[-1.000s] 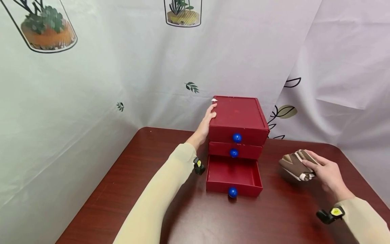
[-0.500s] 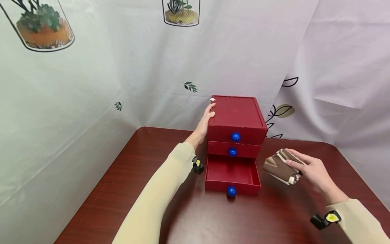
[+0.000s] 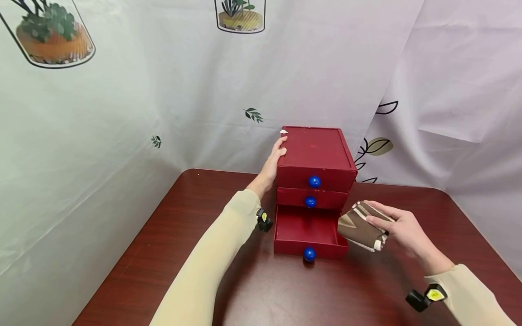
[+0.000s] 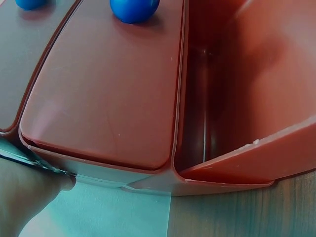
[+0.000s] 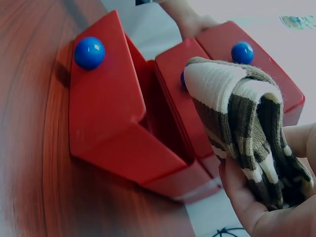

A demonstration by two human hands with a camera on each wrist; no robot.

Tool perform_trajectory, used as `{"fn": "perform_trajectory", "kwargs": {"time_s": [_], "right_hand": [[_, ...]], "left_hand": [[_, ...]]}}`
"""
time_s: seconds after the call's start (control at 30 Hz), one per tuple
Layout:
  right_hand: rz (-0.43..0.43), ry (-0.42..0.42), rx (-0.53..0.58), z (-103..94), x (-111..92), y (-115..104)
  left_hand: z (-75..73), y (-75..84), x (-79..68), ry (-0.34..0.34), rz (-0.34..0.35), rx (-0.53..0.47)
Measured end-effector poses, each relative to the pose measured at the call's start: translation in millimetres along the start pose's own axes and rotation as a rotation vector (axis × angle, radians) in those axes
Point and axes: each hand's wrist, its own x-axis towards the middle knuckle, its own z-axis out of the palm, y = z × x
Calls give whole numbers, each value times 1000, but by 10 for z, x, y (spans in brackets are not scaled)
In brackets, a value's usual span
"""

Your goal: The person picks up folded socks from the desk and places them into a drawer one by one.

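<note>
My right hand grips a folded brown-and-white striped knit cloth, thumb on top and fingers beneath. In the head view the cloth overlaps the right end of the pulled-out bottom drawer. The right wrist view shows the ribbed layers of the cloth close up. My left hand rests against the left side of a dark red cabinet, with fingertips at its top edge. Two upper drawers are closed; each drawer has a round blue knob. The bottom drawer's visible floor is bare.
The cabinet stands near the back of a reddish-brown wooden table. Behind and to the left hangs a pale curtain printed with plants. A small camera is strapped to each wrist.
My right hand has carried the knit cloth leftward, from the table's right side to the open drawer's right end. The left hand stays against the cabinet.
</note>
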Motion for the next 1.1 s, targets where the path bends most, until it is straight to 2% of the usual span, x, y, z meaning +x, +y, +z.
{"fn": "perform_trajectory", "kwargs": {"time_s": [0.17, 0.37, 0.73, 1.1], "right_hand": [[-7, -33, -6, 129, 33, -23], [25, -99, 96, 315, 92, -38], [37, -168, 160, 573, 236, -28], [191, -241, 346, 783, 366, 60]], "left_hand": [[2, 10, -4, -7, 7, -6], [0, 6, 4, -10, 12, -9], [1, -19, 16, 10, 8, -1], [6, -20, 29, 6, 20, -6]]}}
